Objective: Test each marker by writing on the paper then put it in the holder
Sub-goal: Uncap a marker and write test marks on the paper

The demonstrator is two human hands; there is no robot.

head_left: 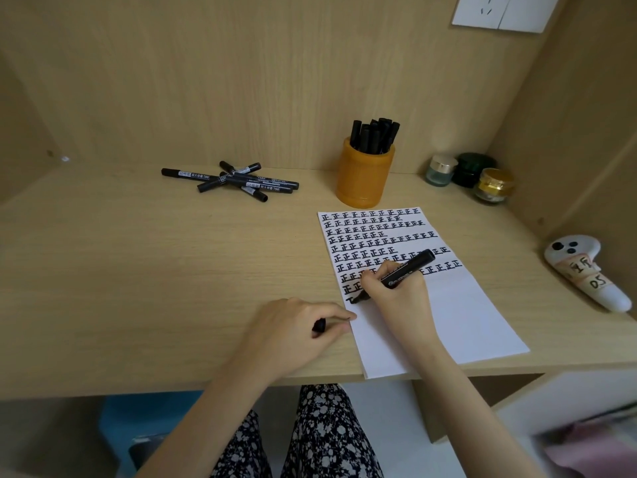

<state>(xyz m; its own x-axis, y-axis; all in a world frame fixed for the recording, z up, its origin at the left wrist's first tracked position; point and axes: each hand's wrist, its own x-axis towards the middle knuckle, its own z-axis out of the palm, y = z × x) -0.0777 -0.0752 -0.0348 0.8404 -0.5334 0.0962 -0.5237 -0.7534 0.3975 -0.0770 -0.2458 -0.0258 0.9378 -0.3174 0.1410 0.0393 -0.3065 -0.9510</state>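
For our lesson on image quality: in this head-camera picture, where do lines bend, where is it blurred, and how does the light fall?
Head view: the wide lens splays the side walls and curves the edge of the desk; light is soft and even, with faint shadow under the right hand; paper and marker are sharp; the bottom right corner is blurred.

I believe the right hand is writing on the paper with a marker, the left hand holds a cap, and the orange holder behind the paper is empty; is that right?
Not quite: the orange holder is not empty; the head view shows black markers standing in it. The rest holds: right hand writing on the paper with a marker, left hand holding a cap.
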